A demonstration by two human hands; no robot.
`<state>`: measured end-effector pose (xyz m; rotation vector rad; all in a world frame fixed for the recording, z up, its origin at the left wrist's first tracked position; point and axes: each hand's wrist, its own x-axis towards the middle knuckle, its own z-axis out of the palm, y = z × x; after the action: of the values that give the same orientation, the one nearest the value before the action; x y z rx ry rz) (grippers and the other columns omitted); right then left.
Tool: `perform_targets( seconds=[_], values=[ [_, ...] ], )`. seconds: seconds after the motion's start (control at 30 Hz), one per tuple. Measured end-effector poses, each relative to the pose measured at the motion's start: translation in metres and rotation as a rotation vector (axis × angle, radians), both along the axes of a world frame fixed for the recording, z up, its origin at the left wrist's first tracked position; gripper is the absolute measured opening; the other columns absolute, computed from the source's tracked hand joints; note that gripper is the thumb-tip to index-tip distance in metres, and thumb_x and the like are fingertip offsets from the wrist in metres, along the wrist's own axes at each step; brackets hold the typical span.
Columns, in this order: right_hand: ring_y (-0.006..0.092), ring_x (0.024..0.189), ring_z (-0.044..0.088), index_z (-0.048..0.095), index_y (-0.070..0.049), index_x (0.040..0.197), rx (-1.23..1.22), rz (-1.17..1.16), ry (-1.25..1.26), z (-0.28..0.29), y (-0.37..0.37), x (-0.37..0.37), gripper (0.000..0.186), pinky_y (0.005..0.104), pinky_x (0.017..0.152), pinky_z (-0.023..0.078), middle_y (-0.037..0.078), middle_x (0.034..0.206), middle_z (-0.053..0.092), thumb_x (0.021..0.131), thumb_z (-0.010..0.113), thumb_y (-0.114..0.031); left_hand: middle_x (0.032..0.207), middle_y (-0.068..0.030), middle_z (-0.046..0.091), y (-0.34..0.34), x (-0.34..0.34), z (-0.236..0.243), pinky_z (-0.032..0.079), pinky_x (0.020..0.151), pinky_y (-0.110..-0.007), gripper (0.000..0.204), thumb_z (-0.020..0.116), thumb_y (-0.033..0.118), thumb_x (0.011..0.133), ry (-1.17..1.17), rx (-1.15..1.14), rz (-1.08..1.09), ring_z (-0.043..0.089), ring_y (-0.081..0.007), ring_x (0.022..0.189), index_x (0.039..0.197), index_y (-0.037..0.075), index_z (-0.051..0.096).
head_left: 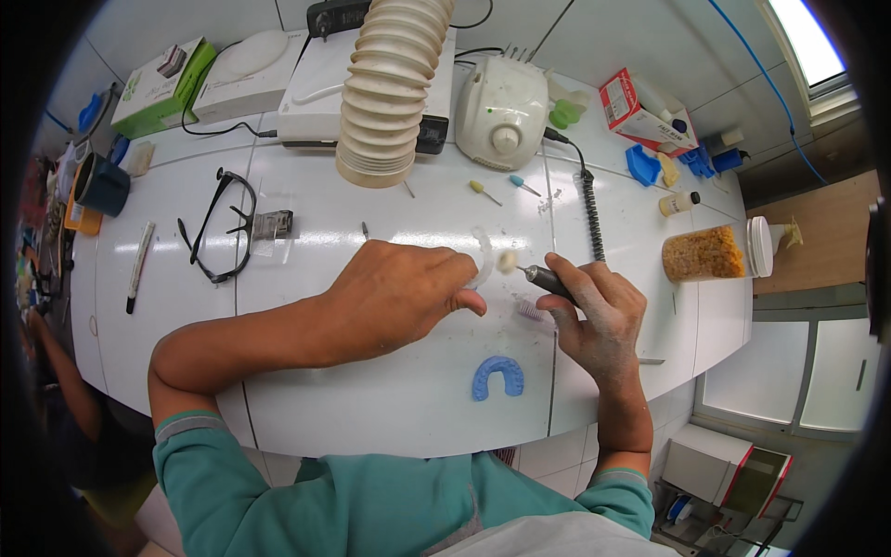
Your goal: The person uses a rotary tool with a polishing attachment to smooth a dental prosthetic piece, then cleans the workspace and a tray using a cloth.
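Your left hand (399, 297) is curled shut, fingers pinching a clear curved dental tray (484, 255) at mid-bench, just left of the buffing tip; your right hand (599, 320) is wrapped closed round the dark rotary handpiece (555, 281), whose small cream buff wheel (507, 262) sits touching or just beside the tray's right edge, can't tell which. To do this well, in my view: keep the left wrist planted on the white bench (390, 408) for support, rest the right hand's heel too, use light pressure & keep the wheel moving so the thin plastic doesn't heat or warp. Turn the tray w/ your fingertips rather than chasing it w/ the tool. Keep the work under the ribbed extraction hose (390, 88) at far centre so dust gets pulled away. Coiled black cable (590, 209) runs far-right back to the white motor unit (502, 111); watch it doesn't drag your hand. Blue arch-shaped mould (498, 376) lies near you, apart from both hands, leave it clear of the elbow. Spare burs (484, 191) lie on the far side, near the motor unit. Black safety glasses (221, 227) sit at left on the bench, not on your face as far as I can judge, worth wearing. Jar w/ orange-brown granules (715, 252) lies on its side at right, well apart
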<state>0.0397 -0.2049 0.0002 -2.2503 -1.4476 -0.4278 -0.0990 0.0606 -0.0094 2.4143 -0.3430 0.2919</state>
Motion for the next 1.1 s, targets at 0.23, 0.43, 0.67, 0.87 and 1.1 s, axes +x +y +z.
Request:
perform_targets(
  seconds=[0.23,0.43,0.67,0.87,1.1],
  values=[
    [0.0116,0.057,0.053,0.085,-0.013,0.121,-0.019,0.001,-0.014,-0.0004,0.0005,-0.0006,0.046,0.0322,0.052,0.039,-0.002,0.073,0.063,0.084,0.092,-0.038,0.082,-0.0105,0.071,-0.0003,-0.0008,0.0010,0.054,0.059,-0.045,0.035,0.076,0.034,0.105,-0.013,0.045,-0.030,0.074,-0.0318,0.075,0.096,0.005,0.061],
    [0.0113,0.057,0.053,0.085,-0.013,0.121,-0.033,0.010,-0.038,-0.0010,-0.0002,-0.0009,0.046,0.0311,0.051,0.040,-0.002,0.073,0.064,0.085,0.091,-0.041,0.081,-0.0103,0.070,-0.0001,-0.0010,-0.0017,0.053,0.058,-0.045,0.035,0.076,0.034,0.105,-0.040,0.060,-0.028,0.073,-0.0317,0.073,0.094,0.005,0.061],
    [0.0102,0.054,0.053,0.085,-0.014,0.120,-0.021,0.056,-0.048,0.0001,0.0014,-0.0036,0.045,0.0296,0.050,0.040,-0.003,0.071,0.064,0.086,0.090,-0.043,0.080,-0.0106,0.069,0.0001,-0.0014,-0.0008,0.053,0.057,-0.045,0.036,0.075,0.035,0.106,-0.029,0.061,-0.012,0.072,-0.0320,0.071,0.093,0.005,0.060],
    [0.0103,0.056,0.053,0.085,-0.014,0.119,-0.029,0.057,-0.040,0.0008,0.0013,-0.0044,0.044,0.0293,0.051,0.040,-0.003,0.071,0.064,0.087,0.090,-0.044,0.080,-0.0101,0.070,-0.0002,-0.0010,0.0001,0.053,0.055,-0.042,0.032,0.086,0.029,0.097,-0.059,0.054,0.019,0.070,-0.0305,0.066,0.093,0.005,0.065],
    [0.0107,0.057,0.055,0.085,-0.015,0.121,-0.030,0.065,-0.048,0.0011,0.0012,-0.0053,0.046,0.0298,0.052,0.041,-0.003,0.073,0.064,0.087,0.090,-0.046,0.079,-0.0102,0.070,-0.0001,-0.0005,-0.0006,0.052,0.054,-0.042,0.033,0.087,0.029,0.096,-0.053,0.032,0.024,0.070,-0.0306,0.065,0.092,0.005,0.065]
  ],
)
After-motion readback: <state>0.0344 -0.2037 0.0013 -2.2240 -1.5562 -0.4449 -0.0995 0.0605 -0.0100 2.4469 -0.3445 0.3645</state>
